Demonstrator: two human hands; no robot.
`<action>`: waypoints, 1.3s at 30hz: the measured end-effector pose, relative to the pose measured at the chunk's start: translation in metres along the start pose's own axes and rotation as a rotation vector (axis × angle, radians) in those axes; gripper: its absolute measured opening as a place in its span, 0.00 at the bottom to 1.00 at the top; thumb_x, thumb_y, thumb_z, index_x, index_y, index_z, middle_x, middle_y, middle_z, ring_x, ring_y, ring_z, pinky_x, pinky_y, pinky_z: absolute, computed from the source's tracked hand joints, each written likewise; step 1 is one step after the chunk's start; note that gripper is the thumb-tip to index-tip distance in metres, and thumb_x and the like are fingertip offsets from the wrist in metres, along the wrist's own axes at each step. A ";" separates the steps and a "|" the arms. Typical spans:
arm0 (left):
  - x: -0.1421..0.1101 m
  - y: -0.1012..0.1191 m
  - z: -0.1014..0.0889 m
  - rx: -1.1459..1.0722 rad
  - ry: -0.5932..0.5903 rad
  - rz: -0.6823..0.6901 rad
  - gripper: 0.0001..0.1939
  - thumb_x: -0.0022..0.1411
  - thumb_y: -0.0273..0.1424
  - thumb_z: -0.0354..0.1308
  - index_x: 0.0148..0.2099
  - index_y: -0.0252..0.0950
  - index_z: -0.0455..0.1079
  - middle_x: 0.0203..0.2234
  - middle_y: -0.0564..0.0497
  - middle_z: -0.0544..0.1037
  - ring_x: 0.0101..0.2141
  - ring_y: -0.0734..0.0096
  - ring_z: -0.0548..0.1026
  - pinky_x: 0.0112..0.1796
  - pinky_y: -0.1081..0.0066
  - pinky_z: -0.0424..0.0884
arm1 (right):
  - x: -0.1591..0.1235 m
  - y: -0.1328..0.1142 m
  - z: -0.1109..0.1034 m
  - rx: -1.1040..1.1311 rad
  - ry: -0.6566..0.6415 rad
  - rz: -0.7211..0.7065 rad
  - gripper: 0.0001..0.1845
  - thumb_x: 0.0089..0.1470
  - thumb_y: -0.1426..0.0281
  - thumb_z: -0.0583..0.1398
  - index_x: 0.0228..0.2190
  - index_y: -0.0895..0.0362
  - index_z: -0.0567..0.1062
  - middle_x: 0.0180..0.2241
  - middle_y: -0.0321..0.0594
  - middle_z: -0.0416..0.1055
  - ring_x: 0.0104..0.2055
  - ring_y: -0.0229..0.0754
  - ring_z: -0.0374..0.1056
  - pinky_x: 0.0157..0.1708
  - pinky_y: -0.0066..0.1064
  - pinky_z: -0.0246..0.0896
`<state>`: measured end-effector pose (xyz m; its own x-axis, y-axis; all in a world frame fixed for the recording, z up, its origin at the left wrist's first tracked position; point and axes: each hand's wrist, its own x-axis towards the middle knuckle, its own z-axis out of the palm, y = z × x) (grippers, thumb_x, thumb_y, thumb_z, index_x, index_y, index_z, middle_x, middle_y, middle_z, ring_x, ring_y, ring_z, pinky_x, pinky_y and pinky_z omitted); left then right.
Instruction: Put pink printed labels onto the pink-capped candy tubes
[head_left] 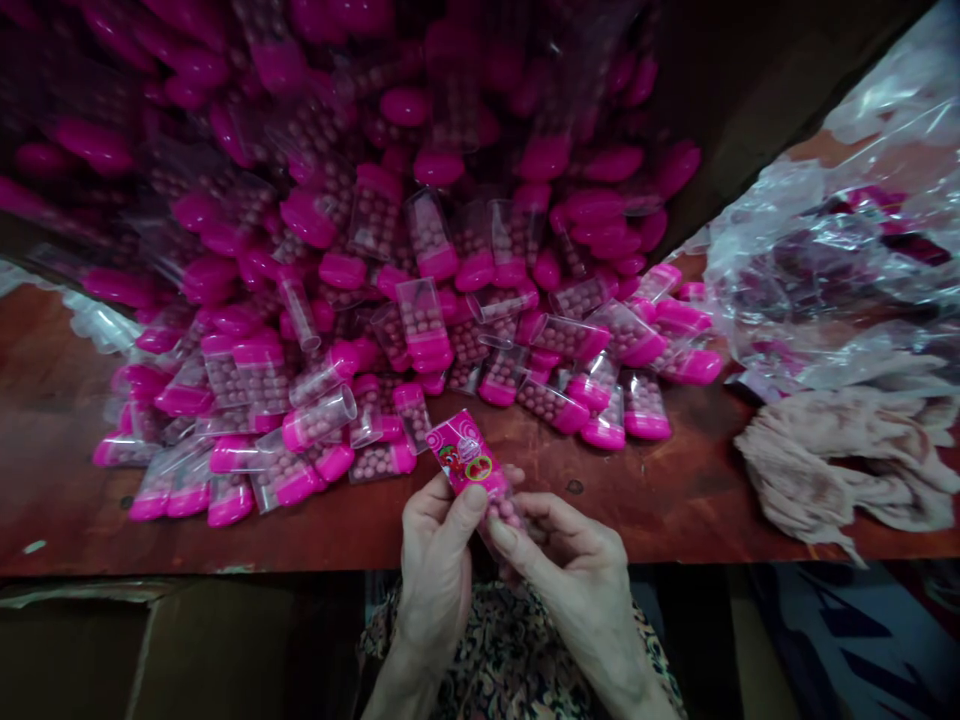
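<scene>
Pink-capped plastic tubes [424,325] heap across the wooden desk [60,450]; my left fingers [465,510] and right fingers [540,525] clench one labelled tube [466,452].

The left hand [439,560] and right hand [577,570] grip a clear tube [504,520] of pink beads between them, with a printed pink label [465,452] at its far end. Just beyond, a heap of pink-capped tubes [375,340] spreads across the reddish-brown wooden surface [60,480]. To the right lie crumpled clear plastic [817,270] and a pale pink cloth [840,460]. A cardboard box [150,650] sits near left, below the surface.
</scene>
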<state>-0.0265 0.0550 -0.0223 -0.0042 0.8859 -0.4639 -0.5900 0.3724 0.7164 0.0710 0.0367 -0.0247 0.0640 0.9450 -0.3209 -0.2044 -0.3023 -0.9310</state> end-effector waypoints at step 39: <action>0.003 0.008 -0.013 0.006 -0.224 -0.056 0.14 0.45 0.41 0.66 0.31 0.35 0.77 0.35 0.41 0.79 0.39 0.51 0.76 0.36 0.60 0.72 | -0.007 0.001 0.000 -0.473 0.041 -0.479 0.09 0.47 0.73 0.65 0.35 0.56 0.77 0.39 0.42 0.78 0.33 0.42 0.76 0.30 0.28 0.74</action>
<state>-0.0417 0.0569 -0.0243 0.2079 0.9030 -0.3761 -0.5796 0.4234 0.6962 0.0705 0.0298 -0.0233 0.0796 0.9856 0.1490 0.3052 0.1182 -0.9449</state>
